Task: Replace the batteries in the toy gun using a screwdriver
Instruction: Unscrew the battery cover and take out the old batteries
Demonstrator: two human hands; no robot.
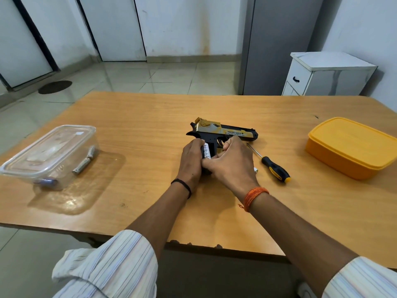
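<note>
A black and gold toy gun (223,132) lies on its side in the middle of the wooden table (150,130), grip pointing toward me. A white battery (206,150) sits in the open grip. My left hand (191,160) curls around the left side of the grip. My right hand (231,163) covers the grip's right side, its fingers curled and its fingertips on the battery's lower end. A screwdriver (271,166) with a black and yellow handle lies just right of my right hand. A small white object (256,170) peeks out beside my right hand.
A clear plastic box (49,155) holding several batteries stands at the left of the table. A closed yellow lidded box (352,147) stands at the right. A white cabinet (326,74) is beyond the table's far right corner. The near table edge (193,246) is chipped.
</note>
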